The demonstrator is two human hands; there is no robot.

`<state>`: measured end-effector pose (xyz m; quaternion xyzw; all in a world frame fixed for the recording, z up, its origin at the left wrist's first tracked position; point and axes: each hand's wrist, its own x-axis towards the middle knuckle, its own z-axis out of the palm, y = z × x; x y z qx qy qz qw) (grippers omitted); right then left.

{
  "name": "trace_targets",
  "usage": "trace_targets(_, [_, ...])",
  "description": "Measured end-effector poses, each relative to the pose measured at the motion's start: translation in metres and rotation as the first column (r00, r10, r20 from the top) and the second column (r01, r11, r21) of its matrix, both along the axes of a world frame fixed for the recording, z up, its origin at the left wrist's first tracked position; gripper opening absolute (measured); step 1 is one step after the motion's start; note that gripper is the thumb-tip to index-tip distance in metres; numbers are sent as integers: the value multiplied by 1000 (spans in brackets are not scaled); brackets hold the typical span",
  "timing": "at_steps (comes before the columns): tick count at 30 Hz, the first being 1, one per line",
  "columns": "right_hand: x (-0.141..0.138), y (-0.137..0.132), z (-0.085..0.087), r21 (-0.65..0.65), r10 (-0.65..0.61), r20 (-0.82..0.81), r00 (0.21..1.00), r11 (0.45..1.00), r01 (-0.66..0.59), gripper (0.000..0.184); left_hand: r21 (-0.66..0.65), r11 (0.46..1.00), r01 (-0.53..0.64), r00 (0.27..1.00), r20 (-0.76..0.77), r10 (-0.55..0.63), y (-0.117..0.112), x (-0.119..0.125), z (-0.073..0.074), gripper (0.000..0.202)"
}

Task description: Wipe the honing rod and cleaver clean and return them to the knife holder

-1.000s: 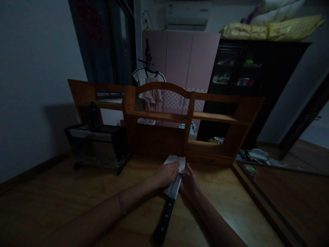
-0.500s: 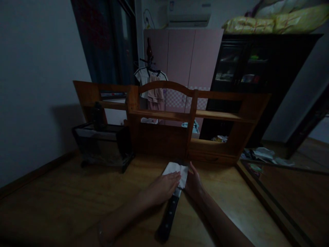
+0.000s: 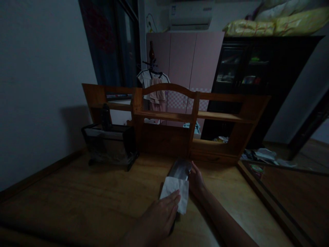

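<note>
A cleaver (image 3: 179, 168) with a broad metal blade lies in front of me, its tip pointing away. White tissue paper (image 3: 173, 189) covers the near part of the blade. My left hand (image 3: 163, 212) rests flat on the tissue, fingers stretched out and together, its thumb hidden. Under that hand most of the black handle is out of sight. At the far right corner of the blade, my right hand (image 3: 197, 178) has its fingers closed on the edge, steadying the cleaver.
Beneath is a wooden tabletop (image 3: 102, 202). A wooden shelf unit (image 3: 164, 116) stands along its back. On the left sits a dark glass-sided box (image 3: 110, 145) with a dark object (image 3: 106, 116) on top. A raised wooden edge (image 3: 267, 202) runs down the right side.
My left hand has slid the tissue toward me along the blade, baring its far part and covering the handle. My right hand stays at the blade's far right. The view has shifted slightly.
</note>
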<state>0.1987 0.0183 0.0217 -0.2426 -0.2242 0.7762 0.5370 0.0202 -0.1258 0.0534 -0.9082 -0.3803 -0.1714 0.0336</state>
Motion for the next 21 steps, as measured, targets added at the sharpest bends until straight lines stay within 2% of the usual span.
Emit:
trace_targets(4, [0,0,0,-41,-11,-39,999,999,10,29,134,991,26,997,-71,-17,-16,-10,-9,43])
trace_targets(6, [0,1,-1,-44,-15,-56,998,999,13,28,213,976,34,996,-83,-16,-25,-17,-23,42])
trace_targets(9, [0,2,-1,-67,-20,-54,998,998,16,28,381,923,46,998,-56,-27,-36,-26,-48,42])
trace_targets(12, [-1,0,2,-87,-32,-32,999,996,29,27,440,897,28,1000,-2,-30,-41,-29,-64,49])
trace_targets(14, [-1,-1,3,-81,-30,-30,999,996,27,27,459,888,14,999,20,-27,-40,-26,-63,47])
trace_targets(16, [-1,0,3,-79,-26,-36,999,997,24,27,473,881,20,1000,12,-29,-37,-19,-55,41])
trace_targets(19, [-1,2,1,-78,-43,-51,998,996,39,25,430,902,20,999,-37,-4,-29,-6,-40,40])
trace_targets(21, [0,2,-1,-85,-48,-55,997,995,43,25,389,921,-23,998,-43,43,-24,2,-33,41])
